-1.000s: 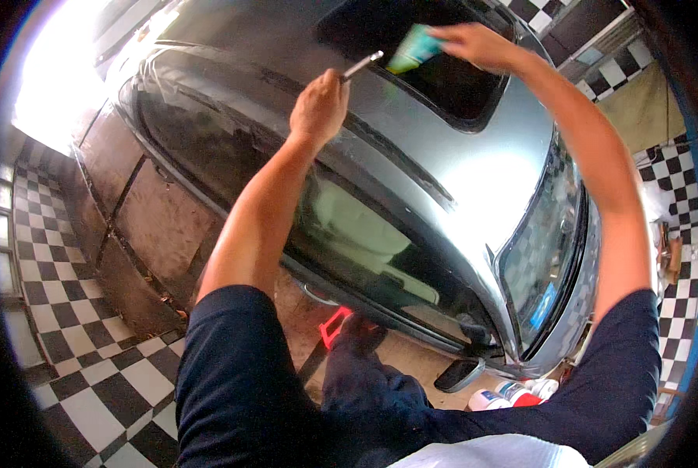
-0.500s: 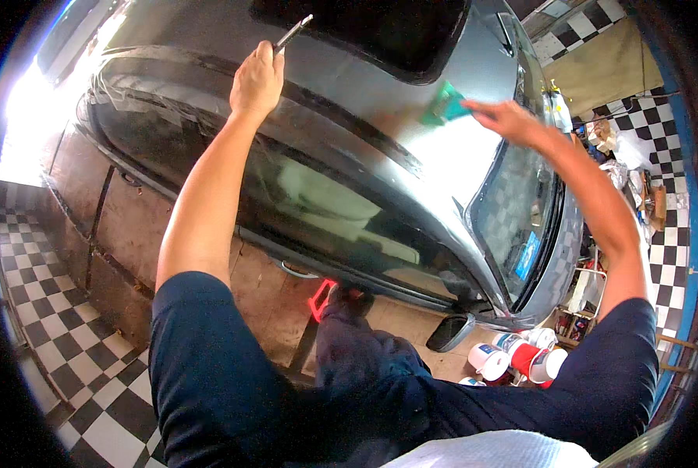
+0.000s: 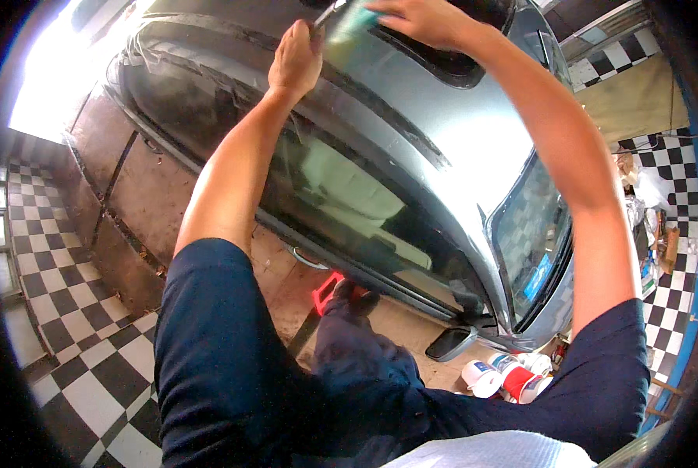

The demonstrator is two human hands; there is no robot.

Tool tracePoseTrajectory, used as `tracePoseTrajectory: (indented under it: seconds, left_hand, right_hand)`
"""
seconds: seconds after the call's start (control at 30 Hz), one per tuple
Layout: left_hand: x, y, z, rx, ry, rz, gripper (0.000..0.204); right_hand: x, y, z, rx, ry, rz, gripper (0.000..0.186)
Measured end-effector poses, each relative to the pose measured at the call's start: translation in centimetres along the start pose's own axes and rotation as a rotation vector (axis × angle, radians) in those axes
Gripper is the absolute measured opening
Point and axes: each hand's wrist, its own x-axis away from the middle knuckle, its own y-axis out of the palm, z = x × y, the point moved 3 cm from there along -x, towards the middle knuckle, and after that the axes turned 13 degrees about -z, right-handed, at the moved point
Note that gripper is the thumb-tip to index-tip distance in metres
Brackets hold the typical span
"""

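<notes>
My left hand [image 3: 296, 56] is closed on a slim metal tool [image 3: 321, 19] above the car roof [image 3: 436, 109], near the top edge of the view. Just to its right my right hand [image 3: 419, 22] grips a blurred green flat spreader [image 3: 349, 29], which is close to or against the metal tool; whether they touch I cannot tell. The dark sunroof [image 3: 458, 69] lies beneath my right hand and forearm. The grey car's side window [image 3: 349, 203] runs below my arms, with the windscreen [image 3: 528, 242] at the right.
A red step stool [image 3: 323, 295] is by my feet beside the car. The side mirror [image 3: 450, 342] juts out at lower right, near white and red buckets [image 3: 497, 381]. Assorted clutter [image 3: 653, 234] lines the checkered wall at the right. Checkered floor tiles [image 3: 103, 390] show at lower left.
My right hand has swung from the right part of the roof up and leftward to beside my left hand with the spreader. My left hand has shifted up since one second ago.
</notes>
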Motion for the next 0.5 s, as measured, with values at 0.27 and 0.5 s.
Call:
tracePoseTrajectory:
  seconds: [0.27,0.5]
  left_hand:
    - [-0.2,0.4,-0.6,-0.071,0.078,-0.02,0.03]
    - [-0.6,0.9,0.7,-0.18,0.106,-0.064,0.026]
  right_hand:
    - [9.1,6.4,-0.5,-0.143,0.135,-0.21,0.035]
    - [36.7,10.2,-3.9,-0.3,0.608,-0.476,0.042]
